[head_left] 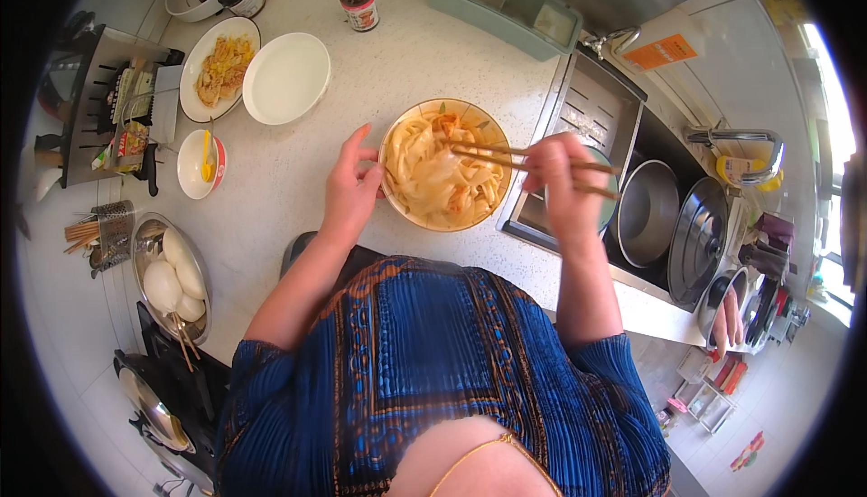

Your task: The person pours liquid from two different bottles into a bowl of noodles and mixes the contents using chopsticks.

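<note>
A bowl (388,201) with a thin rim stands in front of me on the counter. Wide pale noodles (429,172) fill it, with orange-red pieces at the far side. My left hand (350,188) holds the bowl by its left side, the index finger raised off the wall. In my right hand (564,176) is a pair of brown chopsticks (497,152), reaching in from the right. Their tips are among the noodles near the bowl's middle.
Left of the bowl are an empty white bowl (287,79), a plate of yellow-brown food (221,70) and a small bowl with a yellow spoon (200,167). A yellow-capped bottle (358,2) stands at the back. A sink (610,77) with pans (647,212) lies right. Dough (163,286) fills a metal basin.
</note>
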### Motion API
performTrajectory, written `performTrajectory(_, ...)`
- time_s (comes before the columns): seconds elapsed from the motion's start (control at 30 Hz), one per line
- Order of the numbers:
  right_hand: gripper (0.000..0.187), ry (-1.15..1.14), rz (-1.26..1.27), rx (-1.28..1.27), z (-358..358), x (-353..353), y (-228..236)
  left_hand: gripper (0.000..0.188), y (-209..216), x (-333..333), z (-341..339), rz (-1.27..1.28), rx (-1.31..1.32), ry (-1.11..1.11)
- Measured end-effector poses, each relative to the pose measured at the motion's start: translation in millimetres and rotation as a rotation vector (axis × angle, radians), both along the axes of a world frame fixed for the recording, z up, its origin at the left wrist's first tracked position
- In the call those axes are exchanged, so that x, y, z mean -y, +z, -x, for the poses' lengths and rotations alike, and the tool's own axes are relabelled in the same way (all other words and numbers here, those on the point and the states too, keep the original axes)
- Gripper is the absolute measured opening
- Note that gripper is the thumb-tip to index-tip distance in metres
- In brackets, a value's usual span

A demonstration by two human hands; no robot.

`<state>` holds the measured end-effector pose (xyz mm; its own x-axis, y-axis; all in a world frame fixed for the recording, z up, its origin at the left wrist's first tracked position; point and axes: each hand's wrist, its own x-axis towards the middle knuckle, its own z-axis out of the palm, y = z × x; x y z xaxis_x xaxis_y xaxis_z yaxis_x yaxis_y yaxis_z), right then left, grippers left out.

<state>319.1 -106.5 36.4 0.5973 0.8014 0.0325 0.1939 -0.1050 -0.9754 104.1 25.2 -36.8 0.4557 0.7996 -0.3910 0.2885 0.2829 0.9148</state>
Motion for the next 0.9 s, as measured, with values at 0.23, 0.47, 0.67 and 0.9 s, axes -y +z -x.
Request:
performTrajectory(0.23,0.024,-0.065,0.106,-0.258,-6.4,-10.6,-45.3,0.057,-1.1,3.6,-1.2,0.004,0.023,-0.002)
performTrajectory(0.47,0.027,-0.144,0.000,-0.298,-43.3,31.4,13.3,0.063,-1.9,11.7,6.0,0.066,0.029,0.040)
performTrajectory(0.67,0.031,-0.143,0.226,-0.387,-11.9,24.6,-41.1,0.064,-2.8,11.6,5.1,0.077,0.086,0.020)
performTrajectory(0.9,0.033,-0.398,-0.133,-0.778,3.1,19.4,-107.1,0.064,5.6,10.8,5.5,0.085,0.027,-0.009)
